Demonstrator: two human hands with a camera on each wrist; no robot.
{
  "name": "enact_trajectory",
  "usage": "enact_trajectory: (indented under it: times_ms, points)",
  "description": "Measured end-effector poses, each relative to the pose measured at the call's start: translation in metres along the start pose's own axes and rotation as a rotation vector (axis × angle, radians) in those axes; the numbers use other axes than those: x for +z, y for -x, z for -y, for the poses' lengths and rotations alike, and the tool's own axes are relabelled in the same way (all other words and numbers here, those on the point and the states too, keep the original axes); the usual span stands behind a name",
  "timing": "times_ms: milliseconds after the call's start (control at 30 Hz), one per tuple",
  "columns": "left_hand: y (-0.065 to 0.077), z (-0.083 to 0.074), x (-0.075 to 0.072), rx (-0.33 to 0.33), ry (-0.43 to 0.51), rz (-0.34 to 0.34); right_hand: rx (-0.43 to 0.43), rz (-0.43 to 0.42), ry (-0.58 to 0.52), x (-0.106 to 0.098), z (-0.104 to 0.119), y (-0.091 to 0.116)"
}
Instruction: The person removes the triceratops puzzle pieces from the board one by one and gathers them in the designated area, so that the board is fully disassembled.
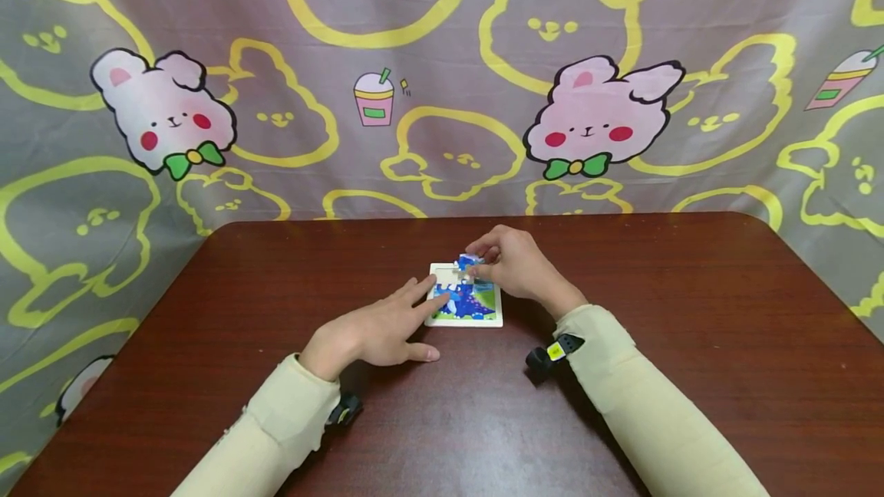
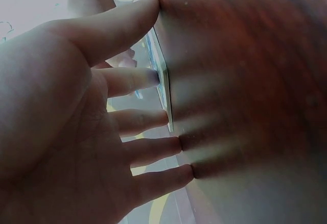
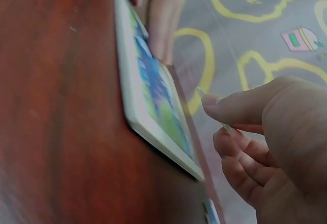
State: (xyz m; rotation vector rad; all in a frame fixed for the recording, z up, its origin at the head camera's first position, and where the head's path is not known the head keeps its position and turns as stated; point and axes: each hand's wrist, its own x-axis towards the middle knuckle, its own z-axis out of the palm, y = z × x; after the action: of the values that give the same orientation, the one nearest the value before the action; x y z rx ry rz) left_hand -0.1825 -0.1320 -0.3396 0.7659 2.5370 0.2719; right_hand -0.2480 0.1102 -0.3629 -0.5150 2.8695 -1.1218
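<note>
A small square jigsaw puzzle in a white tray (image 1: 464, 324) lies on the table, its lower part filled with a blue dinosaur picture. Bare tray shows at the upper left. My right hand (image 1: 519, 265) pinches a blue puzzle piece (image 1: 470, 260) between thumb and fingers, tilted above the tray's far side. In the right wrist view, only thin edges of it show by the thumb (image 3: 214, 106). My left hand (image 1: 387, 328) is spread with fingers extended, its index finger over the picture and other fingertips at the tray's left edge. In the left wrist view, the fingertips (image 2: 188, 172) meet the table.
In the right wrist view, a small blue and white item (image 3: 212, 214) lies beyond the tray's near corner. The dark red-brown table (image 1: 276, 274) ends at a patterned cloth backdrop (image 1: 442, 83). Black straps (image 1: 545, 359) hang at the sleeve cuffs.
</note>
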Motion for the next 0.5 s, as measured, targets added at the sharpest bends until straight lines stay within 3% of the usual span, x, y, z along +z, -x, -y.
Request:
enact_trajectory:
  times_ms: [500]
  points:
    - [-0.002, 0.0, 0.002, -0.012, -0.001, -0.006, 0.074, -0.031, -0.074, -0.04, -0.023, 0.003]
